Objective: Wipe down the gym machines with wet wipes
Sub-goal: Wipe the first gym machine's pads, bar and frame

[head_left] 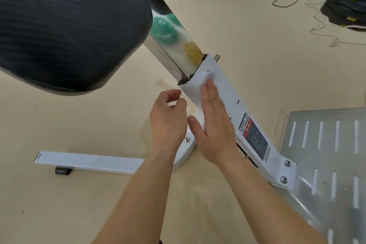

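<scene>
The right hand [215, 125] is pressing a thin white wet wipe [198, 85] flat against the white painted steel upright [227, 95], fingers straight and together. The left hand [168, 121] is hovering just beside it, loosely curled and holding nothing. Judgement: the wipe is limp and slippery, best handled under a flat palm.

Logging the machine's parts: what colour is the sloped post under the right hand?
The sloped post is white, bearing a dark-and-red label; the head view shows it.

Fingers [210, 95] of the right hand [215, 128] hide most of the wet wipe [207, 76]; the label [254, 136] print is unreadably small.
</scene>
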`<state>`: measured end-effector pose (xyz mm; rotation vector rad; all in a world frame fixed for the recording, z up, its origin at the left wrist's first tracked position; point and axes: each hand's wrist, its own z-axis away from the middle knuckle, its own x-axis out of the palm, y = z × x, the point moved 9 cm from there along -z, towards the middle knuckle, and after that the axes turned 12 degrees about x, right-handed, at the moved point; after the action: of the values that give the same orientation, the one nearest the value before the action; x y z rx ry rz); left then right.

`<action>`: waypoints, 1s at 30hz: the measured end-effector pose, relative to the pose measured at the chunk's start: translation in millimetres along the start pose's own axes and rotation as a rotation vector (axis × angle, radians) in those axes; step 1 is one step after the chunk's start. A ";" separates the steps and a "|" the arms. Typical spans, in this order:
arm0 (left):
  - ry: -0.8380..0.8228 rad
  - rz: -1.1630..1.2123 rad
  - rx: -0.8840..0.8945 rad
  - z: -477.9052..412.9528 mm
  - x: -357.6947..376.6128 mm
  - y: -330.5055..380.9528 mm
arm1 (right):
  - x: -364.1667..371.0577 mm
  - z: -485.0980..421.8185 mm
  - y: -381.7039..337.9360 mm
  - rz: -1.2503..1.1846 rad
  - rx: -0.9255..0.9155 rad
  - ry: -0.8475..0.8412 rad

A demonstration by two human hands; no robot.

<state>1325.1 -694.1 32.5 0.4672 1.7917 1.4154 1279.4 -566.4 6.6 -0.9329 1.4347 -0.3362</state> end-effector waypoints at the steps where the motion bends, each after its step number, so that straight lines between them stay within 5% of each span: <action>1: 0.001 -0.002 -0.003 0.0 -1.8 -1.5 | 1.0 1.7 -3.0 0.014 -0.020 0.005; 6: -0.018 -0.031 0.013 2.4 -6.5 -0.3 | 1.0 25.0 41.2 0.046 0.098 0.037; 12: 0.047 0.009 0.138 -3.7 -17.9 20.4 | -6.1 -19.2 -18.2 0.087 -0.103 -0.006; 21: 0.054 0.001 0.301 -6.6 -22.0 43.0 | -9.4 -17.6 -20.9 0.101 -0.173 -0.017; 30: 0.074 0.039 0.319 -19.5 -18.9 54.6 | -42.1 -40.1 -33.2 -0.180 -0.215 -0.076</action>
<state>1312.1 -703.0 91.4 0.6227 2.0902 1.1884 1246.0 -570.9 64.5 -1.2412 1.3383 -0.2795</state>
